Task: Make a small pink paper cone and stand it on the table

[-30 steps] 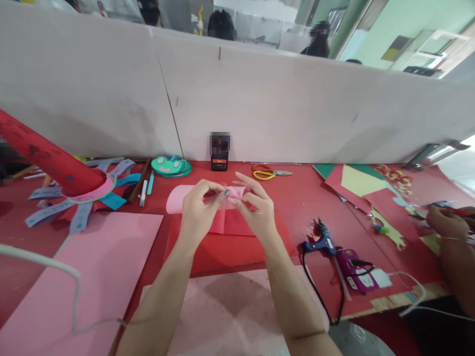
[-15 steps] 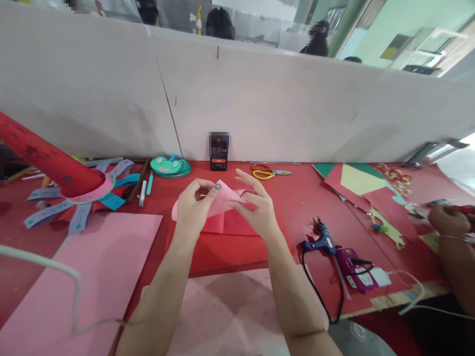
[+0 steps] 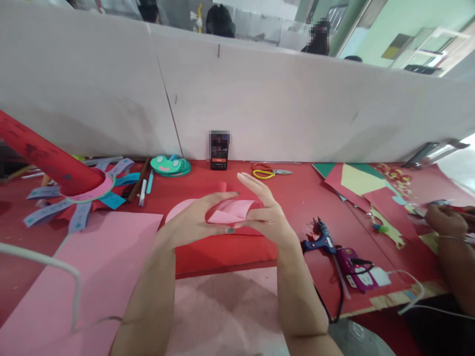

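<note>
In the head view, pink paper (image 3: 230, 211) with a curled, folded edge is between my hands. My left hand (image 3: 195, 217) is spread around its left side, thumb and fingers well apart, with no grip showing. My right hand (image 3: 269, 212) has the paper's right edge between thumb and bent fingers, while its index finger points up. Beneath both hands lies a red paper sheet (image 3: 226, 254). A small red piece (image 3: 221, 187) sticks up behind the pink paper.
Yellow-and-red-handled scissors (image 3: 272, 171) and a phone (image 3: 219, 151) are at the back. A glue gun (image 3: 319, 242) with a black cord lies right. Pink card (image 3: 122, 247) and a red paper tube (image 3: 48, 158) are left. Another person's hand (image 3: 447, 220) is far right.
My left hand has let go of the pink paper's edge and spread, its thumb now lower. The paper has moved down, and its raised corner no longer shows.
</note>
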`<state>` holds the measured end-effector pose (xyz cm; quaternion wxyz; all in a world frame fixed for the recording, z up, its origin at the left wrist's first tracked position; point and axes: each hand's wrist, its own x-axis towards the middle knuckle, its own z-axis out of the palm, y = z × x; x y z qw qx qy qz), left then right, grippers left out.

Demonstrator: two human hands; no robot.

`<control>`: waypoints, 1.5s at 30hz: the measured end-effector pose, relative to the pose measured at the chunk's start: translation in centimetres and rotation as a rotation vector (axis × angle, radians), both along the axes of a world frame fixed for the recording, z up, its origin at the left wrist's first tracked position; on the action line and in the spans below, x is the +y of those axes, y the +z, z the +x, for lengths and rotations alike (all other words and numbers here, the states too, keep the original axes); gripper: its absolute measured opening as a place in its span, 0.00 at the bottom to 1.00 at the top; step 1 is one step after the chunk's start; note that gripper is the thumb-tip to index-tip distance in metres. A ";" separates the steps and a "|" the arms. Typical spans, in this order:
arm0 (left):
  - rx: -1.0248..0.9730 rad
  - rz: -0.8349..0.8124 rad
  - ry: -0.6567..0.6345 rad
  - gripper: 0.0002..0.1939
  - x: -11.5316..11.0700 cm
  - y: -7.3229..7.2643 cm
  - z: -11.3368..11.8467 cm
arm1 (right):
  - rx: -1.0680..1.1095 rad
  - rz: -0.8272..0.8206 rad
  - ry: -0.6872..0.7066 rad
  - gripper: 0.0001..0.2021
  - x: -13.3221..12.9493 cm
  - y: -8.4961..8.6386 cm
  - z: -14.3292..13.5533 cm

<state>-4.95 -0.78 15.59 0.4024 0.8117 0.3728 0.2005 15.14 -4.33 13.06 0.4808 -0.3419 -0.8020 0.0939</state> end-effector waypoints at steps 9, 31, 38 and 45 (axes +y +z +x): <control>0.047 0.011 0.082 0.23 -0.2 0.2 0.6 | 0.042 -0.099 -0.043 0.07 0.1 -0.1 0.7; -0.094 0.285 0.207 0.16 0.1 -0.7 1.7 | 0.203 -0.158 -0.270 0.03 0.0 0.3 -2.4; -0.242 0.217 0.232 0.07 0.1 -1.0 2.0 | 0.232 -0.117 -0.280 0.05 0.5 0.1 -2.0; -0.274 0.158 0.173 0.08 0.2 -1.0 2.1 | 0.188 -0.094 -0.283 0.09 0.6 -0.1 -1.3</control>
